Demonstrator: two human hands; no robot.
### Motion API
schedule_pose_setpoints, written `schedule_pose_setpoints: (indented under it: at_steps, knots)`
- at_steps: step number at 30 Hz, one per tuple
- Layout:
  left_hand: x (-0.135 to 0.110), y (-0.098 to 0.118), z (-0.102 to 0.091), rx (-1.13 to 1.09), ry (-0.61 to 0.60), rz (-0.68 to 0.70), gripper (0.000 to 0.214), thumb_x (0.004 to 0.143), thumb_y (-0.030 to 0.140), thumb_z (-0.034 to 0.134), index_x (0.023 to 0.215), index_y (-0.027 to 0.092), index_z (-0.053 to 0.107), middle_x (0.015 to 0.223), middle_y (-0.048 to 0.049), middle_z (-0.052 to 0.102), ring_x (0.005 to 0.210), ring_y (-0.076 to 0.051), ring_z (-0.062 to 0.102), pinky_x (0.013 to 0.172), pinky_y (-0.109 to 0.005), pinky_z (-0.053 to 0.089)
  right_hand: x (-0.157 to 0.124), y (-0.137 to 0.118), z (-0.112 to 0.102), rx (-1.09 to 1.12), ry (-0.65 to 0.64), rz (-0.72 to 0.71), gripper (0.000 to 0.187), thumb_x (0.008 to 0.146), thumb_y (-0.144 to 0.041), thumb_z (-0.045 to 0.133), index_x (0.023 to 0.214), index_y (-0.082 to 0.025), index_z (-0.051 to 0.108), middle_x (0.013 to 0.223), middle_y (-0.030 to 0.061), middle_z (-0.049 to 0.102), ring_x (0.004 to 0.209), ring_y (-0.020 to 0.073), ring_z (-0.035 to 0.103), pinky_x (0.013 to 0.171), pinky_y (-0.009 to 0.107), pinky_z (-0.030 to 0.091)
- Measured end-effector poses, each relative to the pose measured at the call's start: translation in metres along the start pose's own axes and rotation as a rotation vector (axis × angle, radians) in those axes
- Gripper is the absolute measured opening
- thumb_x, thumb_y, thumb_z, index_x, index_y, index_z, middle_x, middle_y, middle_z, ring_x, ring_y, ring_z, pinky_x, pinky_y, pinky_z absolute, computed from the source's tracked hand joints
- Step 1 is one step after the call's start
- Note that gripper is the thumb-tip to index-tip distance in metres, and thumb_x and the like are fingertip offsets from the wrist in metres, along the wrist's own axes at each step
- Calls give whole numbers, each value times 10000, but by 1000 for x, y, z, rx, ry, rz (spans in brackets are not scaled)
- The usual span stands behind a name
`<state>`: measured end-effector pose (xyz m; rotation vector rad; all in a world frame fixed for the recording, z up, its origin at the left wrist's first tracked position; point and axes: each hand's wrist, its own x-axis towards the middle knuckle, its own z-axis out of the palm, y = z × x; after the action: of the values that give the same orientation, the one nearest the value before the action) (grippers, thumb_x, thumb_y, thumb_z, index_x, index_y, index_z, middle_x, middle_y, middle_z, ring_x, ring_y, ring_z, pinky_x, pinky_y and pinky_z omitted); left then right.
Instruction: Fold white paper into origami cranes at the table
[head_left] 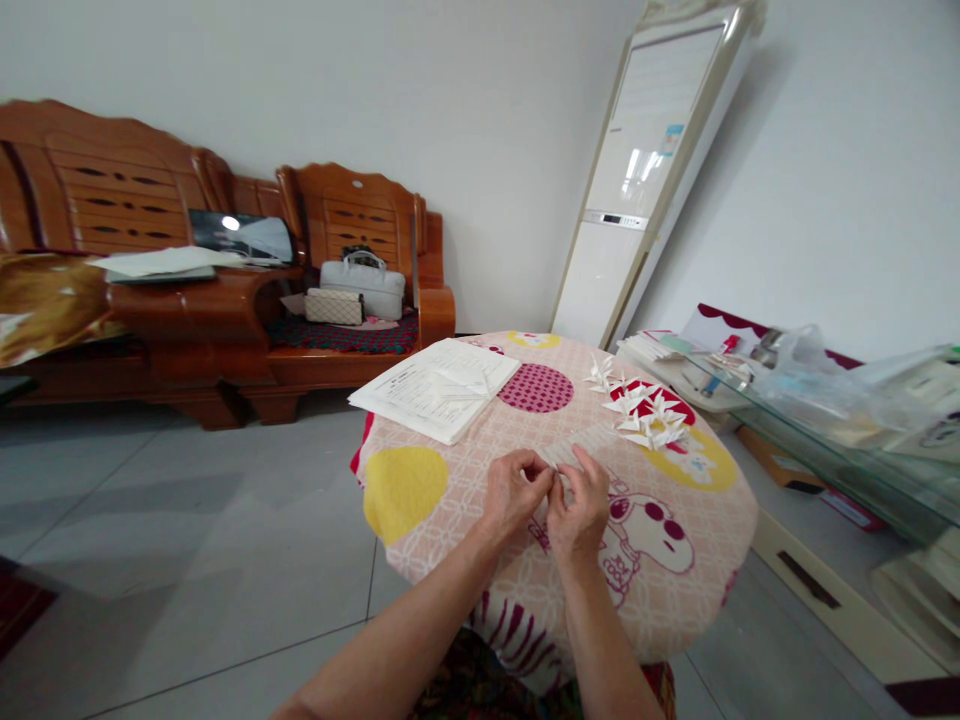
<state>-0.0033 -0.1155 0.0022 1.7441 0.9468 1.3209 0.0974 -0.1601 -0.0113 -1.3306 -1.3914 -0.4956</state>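
Observation:
My left hand [517, 487] and my right hand [579, 505] meet over the near part of the round table, fingertips pinched together. A pale piece of paper [585, 443] with faint lines shows just beyond the fingers, and both hands appear closed on its near edge. Its exact fold is mostly hidden by my fingers. To the right of my right hand lie several white folded paper cranes [651, 412], grouped together. Left of the hands, at the far side, rests a stack of printed sheets [427, 395] with a small folded paper [461, 383] on top.
A patterned cloth [405, 490] covers the table [697, 610]. On the right, a glass-topped cabinet [847, 460] holds papers and a plastic bag [806, 370]. Behind stand a wooden sofa [431, 310] with bags [375, 290] and a tall air conditioner [619, 200].

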Motion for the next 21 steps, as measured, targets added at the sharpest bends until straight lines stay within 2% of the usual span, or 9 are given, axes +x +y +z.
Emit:
schedule_pose_setpoints:
  at_steps: [8,15,21]
  knots:
    - [-1,1,-4,76,22,178,104,773,234,611,774,161,686,747,-39,672,705,-145,589,679,-263,459,1,0,-2,-22,-6,10,143,886,-157,494,841,-167,629,1142,160,632,1054,248,567,902,453,473]
    - [0,0,-5,174,35,293,75,788,171,605,791,170,680,739,-37,665,704,-146,585,677,-266,461,1,-2,-1,-35,-18,25,167,885,-156,477,809,-175,625,1145,148,626,1058,247,560,911,449,462]
    - [1,-1,-6,276,28,407,111,825,182,573,801,172,682,738,-53,656,725,-159,583,679,-274,458,2,-1,-2,-20,-15,35,169,894,-164,469,804,-178,611,1146,146,625,1050,241,558,914,446,459]
